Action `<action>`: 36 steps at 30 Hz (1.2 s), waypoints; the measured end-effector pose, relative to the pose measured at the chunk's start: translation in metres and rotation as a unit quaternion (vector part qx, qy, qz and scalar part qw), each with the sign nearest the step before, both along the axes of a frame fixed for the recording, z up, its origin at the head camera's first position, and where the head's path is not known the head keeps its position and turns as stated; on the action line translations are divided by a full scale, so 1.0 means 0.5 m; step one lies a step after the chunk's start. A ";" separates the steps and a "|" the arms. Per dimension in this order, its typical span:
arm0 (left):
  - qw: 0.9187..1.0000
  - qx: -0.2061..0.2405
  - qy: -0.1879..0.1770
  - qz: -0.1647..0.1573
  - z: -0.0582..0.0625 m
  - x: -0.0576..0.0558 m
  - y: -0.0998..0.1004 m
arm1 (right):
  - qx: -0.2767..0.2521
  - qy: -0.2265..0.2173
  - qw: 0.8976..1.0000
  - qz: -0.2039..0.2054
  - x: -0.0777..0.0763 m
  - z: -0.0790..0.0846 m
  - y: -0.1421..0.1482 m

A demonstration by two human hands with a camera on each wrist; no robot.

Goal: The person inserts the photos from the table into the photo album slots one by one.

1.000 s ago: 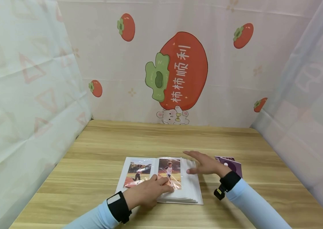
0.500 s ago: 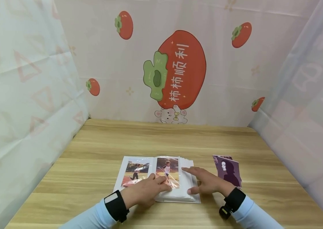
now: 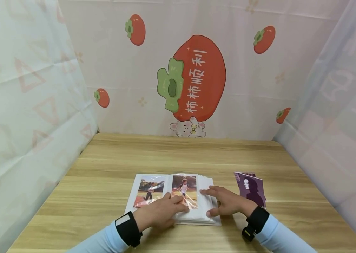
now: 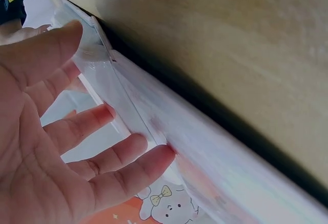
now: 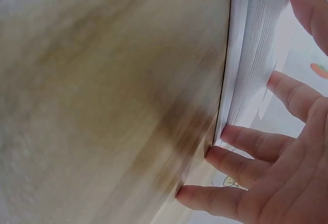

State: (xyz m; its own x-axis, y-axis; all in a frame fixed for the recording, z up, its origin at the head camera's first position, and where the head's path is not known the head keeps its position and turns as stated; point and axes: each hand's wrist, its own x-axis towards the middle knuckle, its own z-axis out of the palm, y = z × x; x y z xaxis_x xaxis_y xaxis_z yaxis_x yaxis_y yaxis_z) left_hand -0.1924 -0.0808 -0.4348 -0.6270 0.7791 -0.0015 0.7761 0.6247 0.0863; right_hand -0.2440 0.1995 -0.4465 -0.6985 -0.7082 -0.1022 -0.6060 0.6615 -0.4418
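An open photo album (image 3: 202, 207) lies near the front of the table. Its left page carries a photo (image 3: 144, 188) of a person in dark trousers, and its right page a photo (image 3: 179, 182) of a runner in a white top, both under clear sleeves. My left hand (image 3: 159, 212) rests on the album with loosely spread fingers, the fingertips over the lower part of the right photo. My right hand (image 3: 230, 203) is at the album's right side. In the right wrist view its spread fingers (image 5: 294, 96) reach the edges of the stacked pages (image 5: 259, 39), gripping nothing.
Right of the album, a purple portrait picture (image 3: 254, 189) overlaps another purple picture (image 3: 237, 175), mostly hidden below it. The wooden table (image 3: 178, 153) is enclosed at the back by a cloth (image 3: 118, 63) printed with persimmons, and on both sides by pale cloth.
My right hand has come down and toward me onto the album's right edge, uncovering the purple portrait. The left hand has stayed on the right page.
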 end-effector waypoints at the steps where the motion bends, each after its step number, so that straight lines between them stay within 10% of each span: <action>1: 1.000 0.003 0.001 0.001 -0.001 0.000 0.001 | 0.001 0.000 1.000 0.000 0.000 0.000 0.000; 36: 0.999 0.037 -0.023 0.002 -0.002 -0.009 -0.001 | 0.015 0.015 0.999 -0.035 0.016 0.000 -0.024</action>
